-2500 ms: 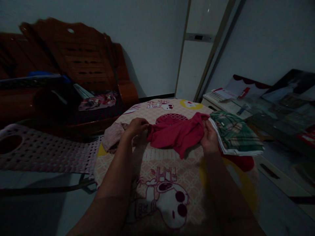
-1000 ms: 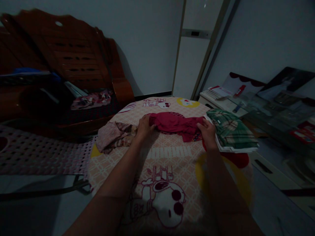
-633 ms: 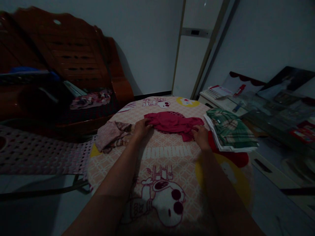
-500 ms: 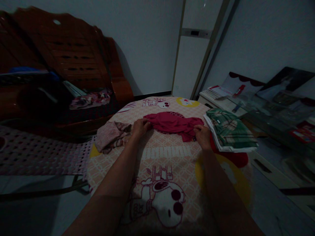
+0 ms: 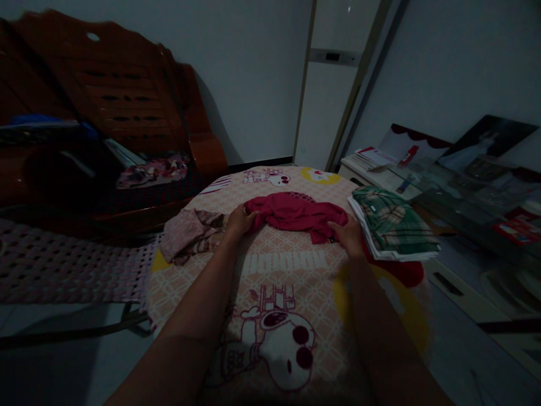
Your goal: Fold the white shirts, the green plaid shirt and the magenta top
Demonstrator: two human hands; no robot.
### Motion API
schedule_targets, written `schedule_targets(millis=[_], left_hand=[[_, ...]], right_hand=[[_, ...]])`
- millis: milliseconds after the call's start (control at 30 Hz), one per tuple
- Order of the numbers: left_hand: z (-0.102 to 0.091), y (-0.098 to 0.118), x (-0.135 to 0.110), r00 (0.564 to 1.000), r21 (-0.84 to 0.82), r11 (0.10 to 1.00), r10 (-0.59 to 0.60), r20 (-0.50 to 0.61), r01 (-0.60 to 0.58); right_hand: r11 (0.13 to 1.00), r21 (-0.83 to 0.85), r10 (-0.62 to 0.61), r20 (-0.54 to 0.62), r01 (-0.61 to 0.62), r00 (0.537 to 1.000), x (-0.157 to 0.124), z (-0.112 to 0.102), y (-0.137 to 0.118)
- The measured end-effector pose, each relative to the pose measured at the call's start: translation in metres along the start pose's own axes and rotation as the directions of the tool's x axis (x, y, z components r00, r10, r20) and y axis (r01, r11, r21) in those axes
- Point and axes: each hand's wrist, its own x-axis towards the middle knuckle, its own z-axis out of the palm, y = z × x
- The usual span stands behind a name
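Note:
A crumpled dark pink garment (image 5: pixel 291 212) lies stretched sideways across the round table, with a patch of small holes or dots along its far edge. My left hand (image 5: pixel 239 221) is closed on its left end, thumb on the near side. At the right end my right hand (image 5: pixel 348 233) grips the cloth, its thumb lying over the fabric and its other fingers partly hidden. Just left of my left hand is a rumpled pale pinkish-brown garment (image 5: pixel 186 230). A folded green plaid cloth (image 5: pixel 391 217) rests on white fabric beside my right hand.
A patterned tablecloth with a cartoon dog (image 5: pixel 291 352) covers the table. Left stand a carved wooden bench (image 5: pixel 127 101) with cloth on it and a woven lounger (image 5: pixel 76 262). A glass-topped cabinet (image 5: pixel 448 183) is at the right; a tall white air conditioner (image 5: pixel 323 107) stands behind.
My thumbs have spread out over the pink garment's ends, and its left end has been drawn slightly nearer. The view has shifted a little.

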Motion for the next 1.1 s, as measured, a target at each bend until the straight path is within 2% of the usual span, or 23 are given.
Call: schedule_targets(millis=[67,133,267,333,400,467,533,600,633,700,733,800,867,933,967,1033,1100], left_hand=[[0.002,-0.001,0.0,0.998,0.024,0.999,0.031,0.051,-0.033],[0.003,-0.001,-0.001,0.996,0.024,0.998,0.061,0.07,-0.063],[-0.002,-0.003,-0.002,0.995,-0.001,0.995,0.102,-0.011,-0.102],[-0.009,-0.004,0.0,0.988,-0.04,0.992,0.118,-0.096,-0.122],[-0.018,-0.006,0.004,0.986,-0.165,0.982,0.064,-0.155,-0.089],[-0.03,-0.006,0.007,0.992,-0.407,0.914,-0.048,-0.112,-0.002],[-0.044,-0.007,0.007,0.994,-0.645,0.756,-0.1,0.047,0.107],[-0.058,-0.007,0.005,0.975,-0.777,0.599,-0.031,0.219,0.194],[-0.064,-0.008,0.003,0.962,-0.807,0.551,0.022,0.271,0.215],[-0.071,-0.011,0.0,0.951,-0.829,0.523,0.101,0.292,0.199],[-0.072,-0.012,-0.002,0.954,-0.818,0.55,0.121,0.275,0.166],[-0.067,-0.014,-0.004,0.956,-0.732,0.676,0.154,0.25,0.083],[-0.057,-0.013,-0.004,0.938,-0.559,0.829,0.193,0.289,0.002],[-0.045,-0.01,-0.002,0.912,-0.332,0.94,0.207,0.354,-0.084],[-0.04,-0.007,-0.002,0.909,-0.213,0.97,0.195,0.369,-0.121],[-0.034,-0.003,0.0,0.928,-0.028,0.985,0.17,0.331,-0.171],[-0.032,0.0,0.002,0.953,0.03,0.98,0.185,0.24,-0.198]], right_hand=[[0.999,-0.049,0.014,0.094,-0.009,0.995,-0.001,-0.001,0.004],[0.996,-0.09,-0.013,0.11,0.023,0.994,-0.002,-0.002,0.006],[0.999,-0.018,-0.045,-0.023,0.044,0.999,0.0,-0.007,0.005],[0.994,0.097,-0.036,-0.123,0.048,0.992,0.004,-0.012,0.0],[0.964,0.263,0.018,-0.165,0.026,0.986,0.006,-0.018,-0.006],[0.884,0.464,0.11,-0.087,-0.057,0.99,0.006,-0.025,-0.014],[0.765,0.621,0.15,0.084,-0.169,0.985,0.004,-0.033,-0.023],[0.672,0.701,0.096,0.239,-0.24,0.966,-0.001,-0.041,-0.03],[0.644,0.721,0.054,0.292,-0.257,0.955,-0.003,-0.045,-0.032],[0.62,0.736,-0.011,0.356,-0.273,0.935,-0.006,-0.051,-0.035],[0.621,0.731,-0.03,0.382,-0.283,0.924,-0.006,-0.054,-0.035],[0.639,0.702,-0.039,0.437,-0.314,0.899,-0.007,-0.055,-0.034],[0.661,0.665,-0.024,0.482,-0.348,0.876,-0.006,-0.054,-0.031],[0.671,0.643,-0.001,0.5,-0.37,0.866,-0.005,-0.051,-0.029],[0.674,0.637,0.007,0.5,-0.374,0.866,-0.005,-0.05,-0.027],[0.679,0.633,0.015,0.496,-0.372,0.868,-0.004,-0.049,-0.025],[0.681,0.631,0.015,0.496,-0.372,0.868,-0.004,-0.049,-0.024]])
